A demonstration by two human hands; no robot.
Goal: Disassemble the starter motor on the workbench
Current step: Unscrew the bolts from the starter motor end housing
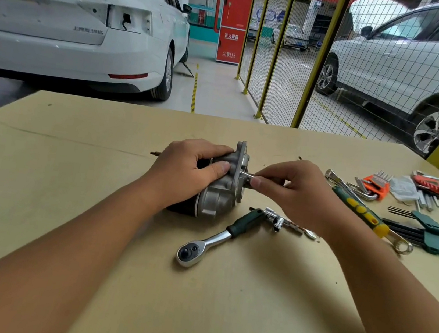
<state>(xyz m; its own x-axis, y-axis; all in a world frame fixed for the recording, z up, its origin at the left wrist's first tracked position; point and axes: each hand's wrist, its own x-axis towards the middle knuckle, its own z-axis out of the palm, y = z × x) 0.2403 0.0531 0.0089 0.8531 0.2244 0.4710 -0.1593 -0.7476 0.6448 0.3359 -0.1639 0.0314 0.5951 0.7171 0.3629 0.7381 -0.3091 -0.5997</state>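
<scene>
The starter motor lies on its side in the middle of the tan workbench, its silver flanged end housing facing right and its black body to the left. My left hand grips the housing from the left, thumb on the silver casting. My right hand pinches a thin silver tool shaft whose tip meets the flange face. A long bolt end sticks out beyond my left hand.
A ratchet wrench with a dark green grip lies just in front of the motor, a socket adapter beside it. Hex key sets, a green-yellow screwdriver and a spanner crowd the right side. Cars and a yellow mesh fence stand behind.
</scene>
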